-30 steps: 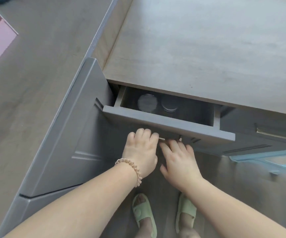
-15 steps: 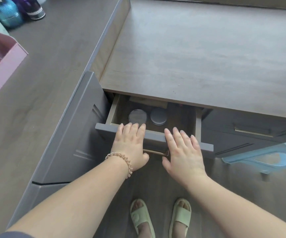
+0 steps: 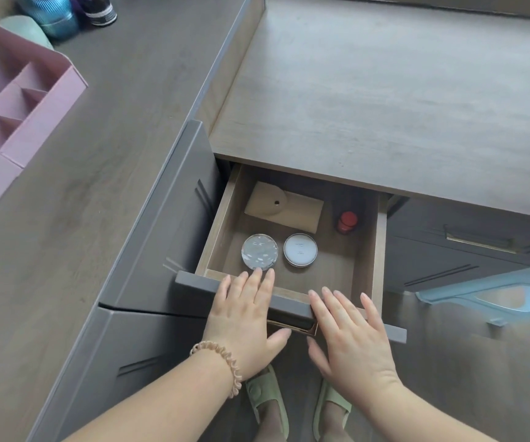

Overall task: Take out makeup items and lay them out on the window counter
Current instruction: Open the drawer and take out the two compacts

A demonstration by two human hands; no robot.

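As it stands open, the drawer [image 3: 215, 240] holds jar [image 3: 259, 252], tin [image 3: 300, 250], perhaps a bottle [image 3: 347, 222].

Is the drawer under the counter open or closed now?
Open. The drawer is pulled out past the counter edge, and a clear-topped jar, a white-lidded tin, a tan pouch and a red-capped bottle show inside.

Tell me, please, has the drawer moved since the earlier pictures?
Yes. The drawer has slid out toward the person, farther from under the countertop edge; the red-capped bottle at its back is now uncovered.
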